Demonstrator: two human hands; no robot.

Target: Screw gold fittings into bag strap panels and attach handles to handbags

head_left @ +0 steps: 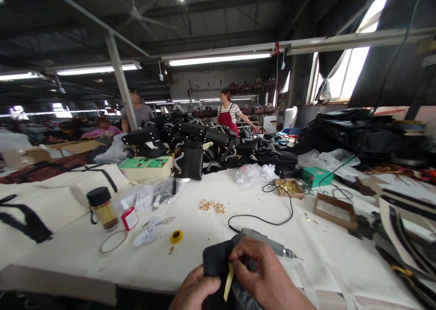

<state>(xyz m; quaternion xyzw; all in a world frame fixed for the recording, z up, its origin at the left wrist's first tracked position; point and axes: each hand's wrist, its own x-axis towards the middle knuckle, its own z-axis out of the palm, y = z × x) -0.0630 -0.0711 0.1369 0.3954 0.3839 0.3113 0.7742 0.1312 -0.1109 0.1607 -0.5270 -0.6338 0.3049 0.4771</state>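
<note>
A black leather bag [213, 257] is held up at the table's front edge; its lower part runs out of view. My left hand [197, 287] grips its left side, thumb on the front face. With fingers pinched, my right hand [262, 269] holds the top of a yellow strip [229, 282], which hangs down against the black leather. Whether the strip is stuck to the leather I cannot tell. Just behind my right hand lies a grey electric screwdriver [269, 242], its bit pointing right. A roll of yellow tape [176, 237] rests on the table to the left.
Gold hardware pieces [213, 206] lie mid-table. On the left stand a brown-liquid jar [102, 208] and a red-and-white bottle [129, 217]. Small cardboard boxes [335, 211] and a green power unit [317, 177] are at right. Black bags [190, 162] pile up behind; a co-worker [229, 112] stands beyond.
</note>
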